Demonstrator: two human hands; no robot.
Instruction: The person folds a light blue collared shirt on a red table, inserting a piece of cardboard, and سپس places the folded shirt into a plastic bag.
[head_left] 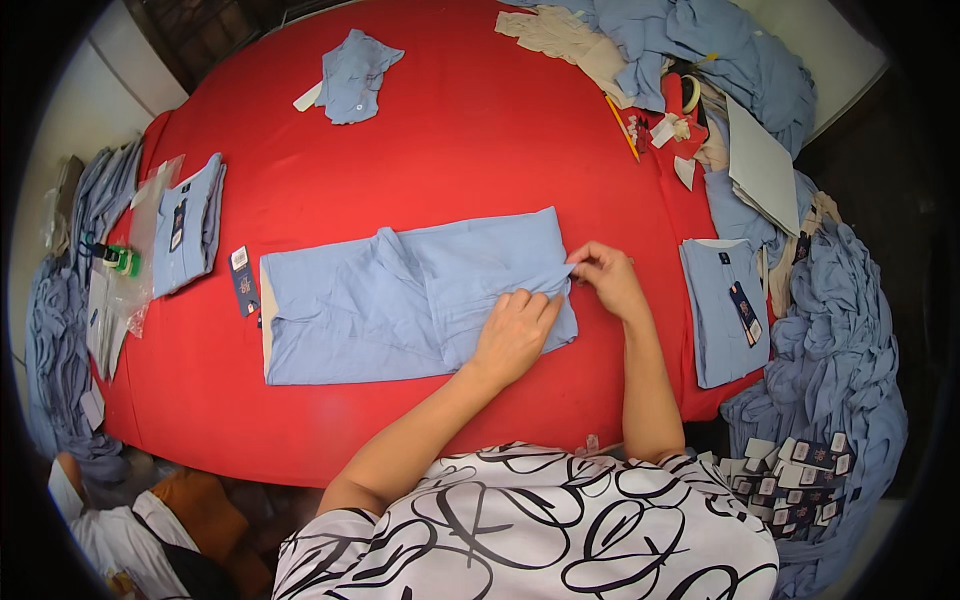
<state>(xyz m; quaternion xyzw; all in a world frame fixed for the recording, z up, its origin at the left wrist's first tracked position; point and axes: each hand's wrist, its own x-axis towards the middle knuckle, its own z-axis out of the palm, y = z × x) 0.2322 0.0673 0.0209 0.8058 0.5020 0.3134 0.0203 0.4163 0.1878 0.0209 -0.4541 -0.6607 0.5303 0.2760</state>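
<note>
A light blue shirt lies face down and partly folded across the middle of the red table. My left hand presses flat on its right end, fingers spread. My right hand pinches the shirt's right edge between thumb and fingers, just beside the left hand. A dark paper tag sticks out at the shirt's left end.
A folded blue shirt with a tag lies at the right, another at the left beside clear plastic bags. A small crumpled blue piece lies at the back. Heaps of blue shirts ring the table; loose tags at lower right.
</note>
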